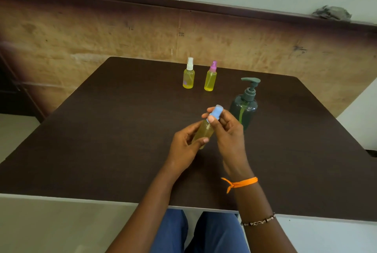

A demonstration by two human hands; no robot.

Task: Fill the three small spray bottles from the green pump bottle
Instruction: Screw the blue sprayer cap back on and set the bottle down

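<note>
While the green pump bottle (243,107) stands upright on the dark counter (102,140), the person is busy with the last of the three small spray bottles, held in the air just in front and to the left of it. The left hand (186,146) is wrapped round the body of this blue-capped spray bottle (206,130), thumb across its lower part, and the bottle leans with its top toward the pump bottle. The right hand (229,130) pinches the blue cap (215,113) between thumb and fingers, as one does to turn it.

The bottle already holds yellow liquid well up its body, so I judge the filling itself to be over and the cap to be going on tight, though loosening would look the same from here. Behind the pump bottle and to its left, the white-capped spray bottle (188,76) and the pink-capped spray bottle (211,78) stand side by side, apart, both full and capped.

What comes next, to my mind, is a firm last twist, then setting this bottle upright beside the other two without knocking them or the pump.
</note>
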